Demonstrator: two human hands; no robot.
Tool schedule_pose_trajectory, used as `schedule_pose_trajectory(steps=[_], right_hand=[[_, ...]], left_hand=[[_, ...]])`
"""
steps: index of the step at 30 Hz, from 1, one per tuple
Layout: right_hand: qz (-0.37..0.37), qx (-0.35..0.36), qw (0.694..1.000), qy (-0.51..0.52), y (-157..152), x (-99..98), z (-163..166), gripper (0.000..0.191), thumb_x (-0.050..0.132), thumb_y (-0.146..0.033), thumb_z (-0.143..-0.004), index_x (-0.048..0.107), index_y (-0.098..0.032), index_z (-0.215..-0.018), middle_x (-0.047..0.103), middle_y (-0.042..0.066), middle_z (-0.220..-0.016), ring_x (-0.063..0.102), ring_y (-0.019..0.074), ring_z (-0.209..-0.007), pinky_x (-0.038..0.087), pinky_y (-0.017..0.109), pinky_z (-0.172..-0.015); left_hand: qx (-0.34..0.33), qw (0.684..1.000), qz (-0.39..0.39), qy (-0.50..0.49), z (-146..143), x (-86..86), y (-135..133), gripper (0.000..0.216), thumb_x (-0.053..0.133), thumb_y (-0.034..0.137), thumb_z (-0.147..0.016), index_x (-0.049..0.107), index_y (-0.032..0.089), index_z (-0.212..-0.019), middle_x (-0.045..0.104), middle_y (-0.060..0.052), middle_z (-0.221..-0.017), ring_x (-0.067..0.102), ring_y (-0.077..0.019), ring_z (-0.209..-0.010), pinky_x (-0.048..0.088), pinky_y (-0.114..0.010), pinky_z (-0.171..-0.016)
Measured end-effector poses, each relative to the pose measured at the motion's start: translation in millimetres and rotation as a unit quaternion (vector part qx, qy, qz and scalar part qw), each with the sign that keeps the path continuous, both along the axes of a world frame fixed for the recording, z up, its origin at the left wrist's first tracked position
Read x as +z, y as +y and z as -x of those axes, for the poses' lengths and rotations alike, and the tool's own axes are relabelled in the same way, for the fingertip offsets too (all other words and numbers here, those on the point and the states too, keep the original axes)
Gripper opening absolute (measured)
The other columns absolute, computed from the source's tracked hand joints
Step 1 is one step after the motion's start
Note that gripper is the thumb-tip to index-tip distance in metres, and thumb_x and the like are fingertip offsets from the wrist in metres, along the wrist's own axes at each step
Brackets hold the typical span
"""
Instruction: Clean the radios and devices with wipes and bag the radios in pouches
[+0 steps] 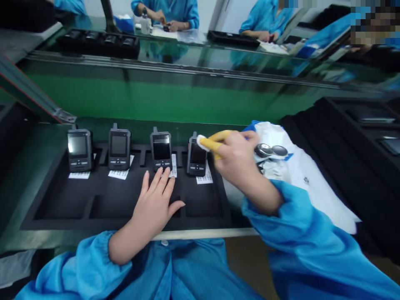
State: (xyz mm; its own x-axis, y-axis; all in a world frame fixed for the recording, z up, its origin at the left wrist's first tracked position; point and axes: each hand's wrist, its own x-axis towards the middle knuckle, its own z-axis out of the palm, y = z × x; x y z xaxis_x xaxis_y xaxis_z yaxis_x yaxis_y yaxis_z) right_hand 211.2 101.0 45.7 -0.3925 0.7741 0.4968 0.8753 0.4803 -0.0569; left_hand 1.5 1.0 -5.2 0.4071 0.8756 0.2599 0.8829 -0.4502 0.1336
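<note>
Several handheld radios with screens and stub antennas stand in a row in a black foam tray [62,221], white printed labels under them. My left hand [156,196] lies with fingers spread, its fingertips at the lower edge of the third radio [161,146]. My right hand [236,156], with yellow finger cots on its fingertips, pinches a small white pad [203,143]. That pad is in front of the screen of the rightmost radio [197,160]; whether it touches cannot be made out. The two radios on the left, one with a bright screen [78,146] and one darker [119,146], stand untouched.
Right of the tray lie a white bag [312,196] and a round metal-lidded container [265,150]. Black foam trays [343,166] are stacked at far right. Behind a green panel [156,93], co-workers in blue [175,12] work with their hands.
</note>
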Motion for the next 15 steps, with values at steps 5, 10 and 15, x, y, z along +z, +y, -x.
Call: schedule_pose_trajectory(steps=[5, 10, 15], right_hand=[[-0.003, 0.121, 0.99, -0.066, 34.6, -17.5, 69.8, 0.037, 0.036, -0.015, -0.094, 0.071, -0.026, -0.095, 0.067, 0.002, -0.097, 0.049, 0.0179, -0.088, 0.019, 0.042, -0.085], [-0.045, 0.176, 0.976, -0.118, 30.9, -37.9, 70.6, 0.033, 0.037, -0.018, -0.097, 0.068, -0.025, -0.103, 0.067, 0.001, -0.092, 0.048, 0.0162, -0.086, 0.019, 0.04, -0.084], [-0.072, 0.267, 0.949, -0.151, 19.9, -38.4, 68.8, 0.028, 0.04, -0.018, -0.097, 0.068, -0.025, -0.099, 0.067, -0.002, -0.085, 0.047, 0.0136, -0.082, 0.019, 0.038, -0.085]], left_hand=[[0.03, 0.999, 0.026, 0.002, 0.3, -2.8, 1.6, 0.061, 0.043, 0.051, -0.09, 0.054, 0.005, -0.128, 0.045, -0.023, -0.141, 0.044, -0.0364, -0.131, 0.033, -0.06, -0.107], [0.03, 0.999, 0.028, -0.017, -1.1, -6.2, -0.4, 0.059, 0.044, 0.048, -0.091, 0.054, 0.004, -0.129, 0.045, -0.024, -0.141, 0.041, -0.0363, -0.133, 0.031, -0.058, -0.11], [0.021, 0.999, 0.016, -0.023, -0.7, -8.5, -0.5, 0.056, 0.044, 0.047, -0.091, 0.056, 0.005, -0.126, 0.047, -0.026, -0.139, 0.043, -0.037, -0.131, 0.034, -0.054, -0.108]])
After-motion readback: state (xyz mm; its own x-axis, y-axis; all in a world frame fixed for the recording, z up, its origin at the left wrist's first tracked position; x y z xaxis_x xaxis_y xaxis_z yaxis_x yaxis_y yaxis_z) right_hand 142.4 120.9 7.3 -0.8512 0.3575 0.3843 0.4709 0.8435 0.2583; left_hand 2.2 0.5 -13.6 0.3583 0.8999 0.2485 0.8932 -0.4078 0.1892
